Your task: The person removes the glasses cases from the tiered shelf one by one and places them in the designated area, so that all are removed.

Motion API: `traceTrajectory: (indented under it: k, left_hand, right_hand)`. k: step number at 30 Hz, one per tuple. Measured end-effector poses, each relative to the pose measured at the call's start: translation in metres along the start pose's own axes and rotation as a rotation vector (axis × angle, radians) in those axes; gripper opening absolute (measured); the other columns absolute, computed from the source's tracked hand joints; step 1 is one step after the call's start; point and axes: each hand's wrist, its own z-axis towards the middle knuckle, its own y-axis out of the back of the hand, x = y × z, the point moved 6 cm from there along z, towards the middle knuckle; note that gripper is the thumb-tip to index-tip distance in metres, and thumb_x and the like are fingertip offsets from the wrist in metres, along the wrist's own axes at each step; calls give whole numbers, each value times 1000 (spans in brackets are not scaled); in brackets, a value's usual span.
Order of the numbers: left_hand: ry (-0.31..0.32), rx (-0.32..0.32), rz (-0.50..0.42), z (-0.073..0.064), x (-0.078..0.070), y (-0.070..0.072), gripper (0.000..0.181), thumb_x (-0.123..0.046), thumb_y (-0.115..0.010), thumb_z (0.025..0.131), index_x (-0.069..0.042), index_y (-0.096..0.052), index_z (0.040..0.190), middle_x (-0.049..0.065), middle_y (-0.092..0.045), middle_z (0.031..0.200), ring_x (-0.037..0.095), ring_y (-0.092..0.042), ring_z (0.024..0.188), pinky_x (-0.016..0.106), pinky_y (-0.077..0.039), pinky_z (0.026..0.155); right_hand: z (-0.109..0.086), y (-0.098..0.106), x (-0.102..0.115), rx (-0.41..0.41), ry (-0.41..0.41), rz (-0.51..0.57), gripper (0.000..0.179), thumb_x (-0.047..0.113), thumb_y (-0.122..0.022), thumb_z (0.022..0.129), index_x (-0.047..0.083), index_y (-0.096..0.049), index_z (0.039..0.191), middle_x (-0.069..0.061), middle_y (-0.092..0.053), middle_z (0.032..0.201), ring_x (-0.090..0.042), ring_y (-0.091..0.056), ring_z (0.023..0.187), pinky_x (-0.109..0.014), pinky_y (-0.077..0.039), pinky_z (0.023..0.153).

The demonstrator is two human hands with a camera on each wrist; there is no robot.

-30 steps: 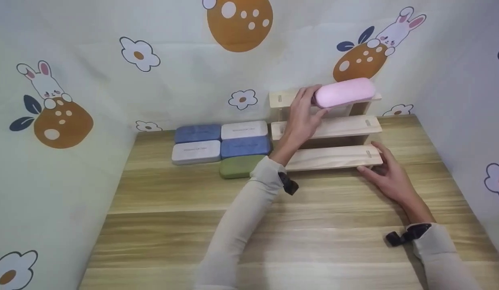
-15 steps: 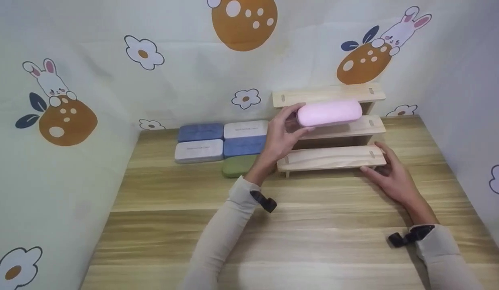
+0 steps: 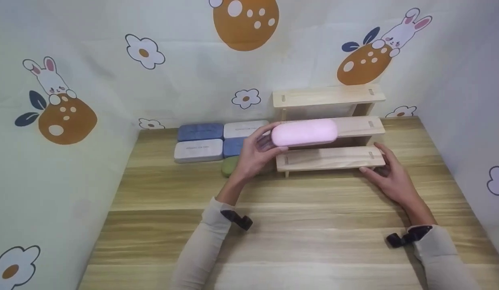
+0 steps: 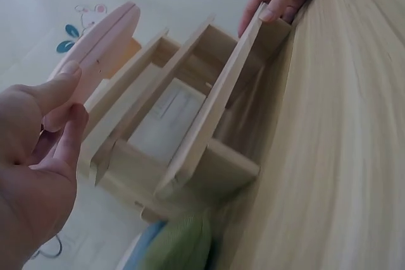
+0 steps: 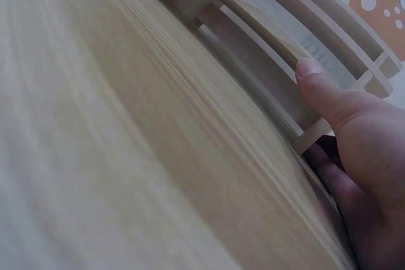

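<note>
My left hand (image 3: pixel 251 157) holds a pink glasses case (image 3: pixel 305 133) by its left end. In the head view the case covers part of the middle step of a three-tier wooden rack (image 3: pixel 330 158). The left wrist view shows the thumb on one face of the pink case (image 4: pixel 95 55) and fingers on the other; it is raised off the steps. At the rack's right end, my right hand (image 3: pixel 392 177) grips the lowest step. In the right wrist view its thumb (image 5: pixel 313 77) lies over the step's edge, the other fingers partly hidden behind the end.
Left of the rack lie two blue cases (image 3: pixel 201 132) and two white cases (image 3: pixel 198 150), set in two rows. A green case (image 3: pixel 229 167) lies in front of them, partly behind my left hand. Patterned cloth walls (image 3: pixel 185 80) enclose the wooden tabletop (image 3: pixel 314 225).
My left hand has brought the pink glasses case down and to the left, from in front of the top step to the middle one. My right hand stays on the rack's lowest step.
</note>
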Motion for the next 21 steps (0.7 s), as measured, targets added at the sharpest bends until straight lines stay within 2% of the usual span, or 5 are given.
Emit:
traceTrajectory:
  k: [11, 15, 21]
  left_hand:
    - [68, -58, 50, -36, 6, 65, 70, 0, -92, 83, -11, -66, 146, 12, -64, 151, 33, -68, 136, 42, -61, 111]
    - [67, -83, 61, -45, 6, 86, 67, 0, -92, 84, -9, -67, 145, 13, -65, 150, 33, -69, 134, 41, -62, 109]
    - [112, -105, 44, -57, 7, 113, 68, -1, -92, 84, -9, -66, 146, 12, -65, 151, 32, -70, 132, 39, -65, 104]
  right_hand:
    - [1, 0, -3, 12, -5, 18, 91, 11, -85, 95, 13, -32, 170, -29, -66, 140, 15, -61, 114, -1, -49, 98]
    - [1, 0, -4, 11, -11, 11, 91, 12, -85, 95, 13, -32, 170, -28, -67, 139, 15, -61, 113, 0, -48, 98]
    - [1, -1, -4, -3, 8, 40, 90, 7, -84, 94, 11, -35, 169, -27, -68, 137, 13, -63, 115, -2, -50, 98]
